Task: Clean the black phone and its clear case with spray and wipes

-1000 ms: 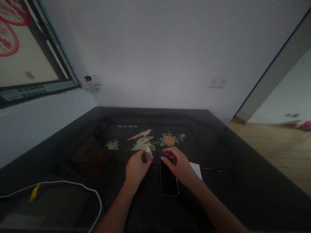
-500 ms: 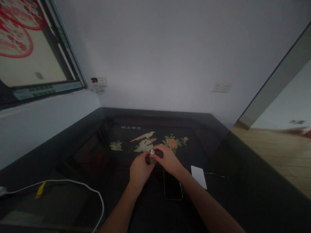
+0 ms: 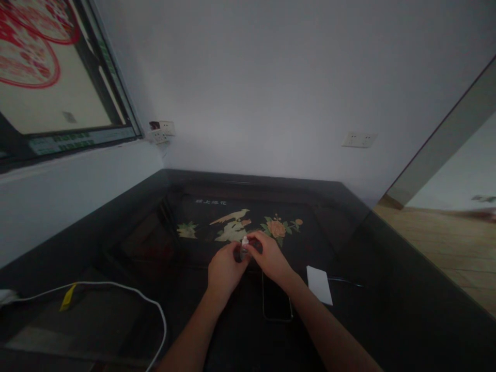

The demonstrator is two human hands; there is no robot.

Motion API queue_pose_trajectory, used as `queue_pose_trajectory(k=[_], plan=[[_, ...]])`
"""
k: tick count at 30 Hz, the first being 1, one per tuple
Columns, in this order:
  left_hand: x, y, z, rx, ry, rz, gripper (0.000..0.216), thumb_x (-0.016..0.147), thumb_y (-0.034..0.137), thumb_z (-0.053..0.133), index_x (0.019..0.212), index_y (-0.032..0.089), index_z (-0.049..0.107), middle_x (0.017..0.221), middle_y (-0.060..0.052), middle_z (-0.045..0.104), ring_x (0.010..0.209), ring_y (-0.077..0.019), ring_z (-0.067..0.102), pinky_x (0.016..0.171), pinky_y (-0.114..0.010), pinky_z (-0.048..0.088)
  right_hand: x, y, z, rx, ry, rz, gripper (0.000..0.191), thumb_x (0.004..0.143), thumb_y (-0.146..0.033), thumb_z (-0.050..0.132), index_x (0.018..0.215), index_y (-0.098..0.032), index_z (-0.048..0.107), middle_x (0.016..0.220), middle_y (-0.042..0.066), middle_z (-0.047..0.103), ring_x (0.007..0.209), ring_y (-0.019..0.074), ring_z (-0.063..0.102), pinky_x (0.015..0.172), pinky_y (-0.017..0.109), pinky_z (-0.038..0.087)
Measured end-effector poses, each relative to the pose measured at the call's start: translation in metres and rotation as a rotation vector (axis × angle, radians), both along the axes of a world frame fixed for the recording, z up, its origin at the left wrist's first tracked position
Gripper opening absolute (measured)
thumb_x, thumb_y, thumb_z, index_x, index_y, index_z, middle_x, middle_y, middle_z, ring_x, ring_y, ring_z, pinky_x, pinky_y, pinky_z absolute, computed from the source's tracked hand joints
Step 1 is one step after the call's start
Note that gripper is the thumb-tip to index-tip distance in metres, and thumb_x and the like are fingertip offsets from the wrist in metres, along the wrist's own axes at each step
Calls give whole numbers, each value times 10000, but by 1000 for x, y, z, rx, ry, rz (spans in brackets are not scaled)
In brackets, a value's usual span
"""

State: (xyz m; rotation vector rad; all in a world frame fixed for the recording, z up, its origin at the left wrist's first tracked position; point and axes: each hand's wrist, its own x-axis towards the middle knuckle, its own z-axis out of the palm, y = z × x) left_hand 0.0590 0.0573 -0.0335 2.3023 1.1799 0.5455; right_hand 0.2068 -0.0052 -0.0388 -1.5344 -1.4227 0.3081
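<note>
A small clear bottle with a white pointed top stands upright between my two hands, over the dark glossy table. My left hand is closed around the lower part of the bottle. Thumb and fingers of my right hand pinch it just below the top, from the right. The fingers cover much of the bottle's body, and I cannot make out any label. Beneath my right wrist lies a dark phone, partly hidden by the forearm.
A white card lies right of my right forearm, beside a thin dark pen-like stick. On the left a white cable with a yellow tag curves across the table. Wall sockets are behind.
The view has shifted slightly. Both hands keep their places on the bottle, and a little more of its top now shows above my right fingers.
</note>
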Motion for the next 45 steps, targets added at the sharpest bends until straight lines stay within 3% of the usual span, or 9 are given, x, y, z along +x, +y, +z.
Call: queue_pose_trajectory(k=[20,28,37,45], plan=[[1,1,-3,6,-33,1,177,873,375,678,1018,276,699,913,5,740,812,-166,664,623,-251,341,-4,-4,8,18,-13,3,139,911,-180,699,1040,-232,684,1023,26,714,964,184,670,907,345,516],[0,2,-6,-12,-51,2,204,856,400,702,1015,272,694,906,6,732,817,-162,661,633,-247,353,1,-2,1,20,54,25,365,930,-206,675,1289,-270,655,1271,50,711,1180,210,651,1018,394,506],[0,-1,-2,-23,-34,-2,182,876,377,682,1022,269,694,929,-11,736,822,-166,658,643,-240,348,0,-2,8,31,-21,40,317,873,-116,710,1164,-242,692,1080,40,700,982,184,658,924,351,515],[0,-2,1,-17,-19,-22,195,888,361,666,1047,254,704,935,-20,742,821,-166,664,646,-240,360,1,0,8,9,-28,40,82,905,-213,709,985,-213,691,991,36,655,930,182,638,876,330,508]])
